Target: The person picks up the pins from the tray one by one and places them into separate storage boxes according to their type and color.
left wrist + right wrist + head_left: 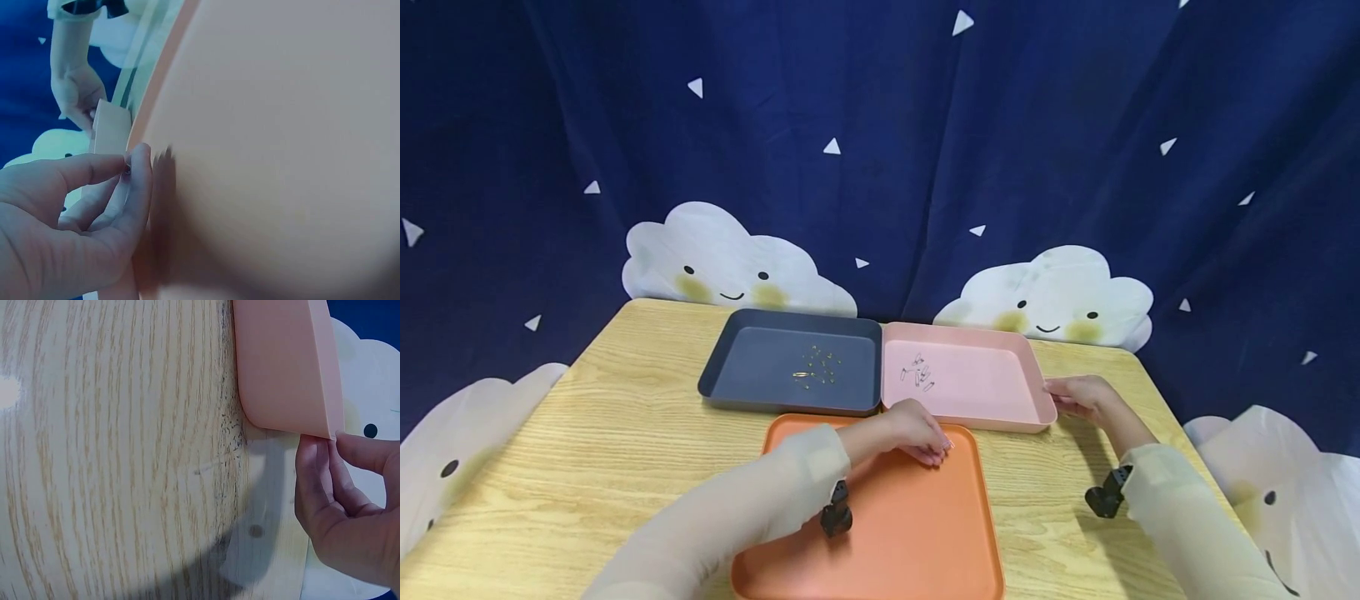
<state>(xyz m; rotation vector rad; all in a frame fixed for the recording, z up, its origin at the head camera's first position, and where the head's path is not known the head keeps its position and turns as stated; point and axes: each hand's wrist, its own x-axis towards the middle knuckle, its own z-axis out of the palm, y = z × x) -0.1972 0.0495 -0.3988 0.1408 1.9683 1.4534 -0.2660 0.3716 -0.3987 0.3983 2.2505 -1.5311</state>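
Observation:
My left hand (916,432) is over the far part of an orange tray (925,533). Thumb and forefinger pinch a small, shiny metal piece (128,167), mostly covered by the fingertips; its exact kind cannot be made out. To the right, my right hand (1086,395) grips the right rim of a pink tray (985,375), thumb on one side of the wall and fingers on the other, as the right wrist view shows. Several thin silver loops (923,377), like safety pins or paper clips, lie in the left part of the pink tray.
A dark grey tray (752,358) with several small gold-coloured pieces (822,367) adjoins the pink tray on the left. The orange tray sits in front of both. All rest on a wooden table (625,417), with a blue cloud-print curtain (880,125) behind.

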